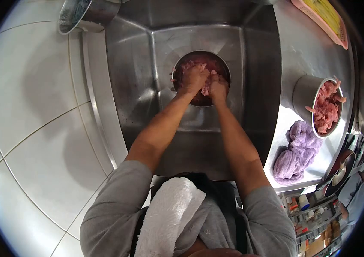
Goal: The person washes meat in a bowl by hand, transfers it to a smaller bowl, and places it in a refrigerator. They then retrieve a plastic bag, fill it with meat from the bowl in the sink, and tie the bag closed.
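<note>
A round metal pot (229, 81) stands on the floor of a deep steel sink, holding reddish liquid and pieces of raw meat (205, 89). Both of my hands are down inside it. My left hand (195, 79) is curled over a clump of the meat, with pink bits showing beyond the knuckles. Close beside it, my right hand (219, 87) has its fingers bent around meat on the right side. My fingertips are partly hidden by the meat and the hands themselves. A few strips of meat hang over the pot's left rim.
On the steel counter to the right, a second metal pot (304, 95) is heaped with raw meat strips. A purple cloth (297, 154) lies nearer me. A pink basket (319, 19) with yellow contents is at far right. A metal container (98, 15) is at upper left. Another person (357, 197) stands behind.
</note>
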Available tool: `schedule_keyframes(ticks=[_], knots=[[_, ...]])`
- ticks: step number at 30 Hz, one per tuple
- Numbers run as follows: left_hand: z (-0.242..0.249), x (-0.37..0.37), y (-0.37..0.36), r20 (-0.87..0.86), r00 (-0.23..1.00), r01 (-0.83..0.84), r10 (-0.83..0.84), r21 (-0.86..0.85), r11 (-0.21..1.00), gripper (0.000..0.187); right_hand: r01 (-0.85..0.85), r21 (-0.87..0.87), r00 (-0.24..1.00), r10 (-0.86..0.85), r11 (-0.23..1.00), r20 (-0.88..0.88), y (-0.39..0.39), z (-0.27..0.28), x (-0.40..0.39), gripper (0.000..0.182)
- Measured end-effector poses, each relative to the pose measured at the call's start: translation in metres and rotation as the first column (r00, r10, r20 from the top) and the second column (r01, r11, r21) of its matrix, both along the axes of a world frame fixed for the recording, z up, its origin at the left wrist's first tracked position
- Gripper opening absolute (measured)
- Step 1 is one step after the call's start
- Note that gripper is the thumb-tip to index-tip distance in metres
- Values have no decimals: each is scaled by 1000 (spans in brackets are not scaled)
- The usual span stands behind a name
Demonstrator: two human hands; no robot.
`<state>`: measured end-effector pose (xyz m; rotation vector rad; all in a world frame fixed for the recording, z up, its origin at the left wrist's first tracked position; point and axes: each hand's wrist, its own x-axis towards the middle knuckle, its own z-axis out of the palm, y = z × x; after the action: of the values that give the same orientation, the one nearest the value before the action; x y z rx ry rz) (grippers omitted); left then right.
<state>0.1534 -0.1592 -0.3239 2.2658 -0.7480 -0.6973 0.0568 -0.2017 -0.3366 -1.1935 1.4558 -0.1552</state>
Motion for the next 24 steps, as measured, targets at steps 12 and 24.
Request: schedule_keyframes(ticks=[12,24], knots=[[25,41,19,-820,536,-51,198,203,978,28,-146,697,786,-346,702,512,-8,-2,-26,36],[-18,24,14,-664,747,50,-36,2,999,25,-327,274,935,267,904,235,-4,9,-11,40]])
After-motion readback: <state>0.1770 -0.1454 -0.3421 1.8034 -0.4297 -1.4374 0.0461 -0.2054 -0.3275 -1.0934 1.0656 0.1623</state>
